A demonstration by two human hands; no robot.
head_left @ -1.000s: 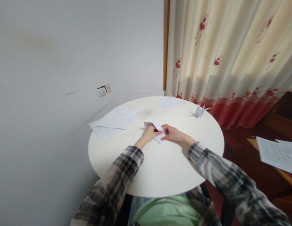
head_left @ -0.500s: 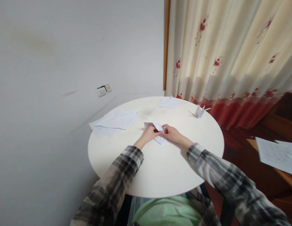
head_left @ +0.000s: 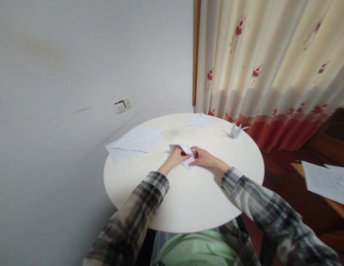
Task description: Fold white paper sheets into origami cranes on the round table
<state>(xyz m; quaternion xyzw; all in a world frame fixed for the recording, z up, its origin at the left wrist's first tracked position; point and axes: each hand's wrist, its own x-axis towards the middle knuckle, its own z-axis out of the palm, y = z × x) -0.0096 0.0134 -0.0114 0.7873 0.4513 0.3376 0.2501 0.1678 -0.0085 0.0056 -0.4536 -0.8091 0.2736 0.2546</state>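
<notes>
A partly folded white paper (head_left: 186,163) is between my hands over the middle of the round white table (head_left: 185,203). My left hand (head_left: 176,156) pinches its left side, thumb and fingers closed on a raised fold. On the right edge, my right hand (head_left: 203,157) grips the paper between thumb and fingers, the thumb at the lower right and the forefinger at the top. A folded paper crane (head_left: 235,131) stands near the table's right back edge.
Loose white sheets (head_left: 135,143) lie at the table's left. More paper (head_left: 198,120) lies at the back edge. Written sheets (head_left: 324,181) rest on a wooden surface at the right. A flowered curtain (head_left: 266,55) hangs behind, and a wall socket (head_left: 120,107) is on the left wall.
My right hand has shifted slightly to the right, and its thumb has moved down and away from my left fingertips. My left hand has barely moved.
</notes>
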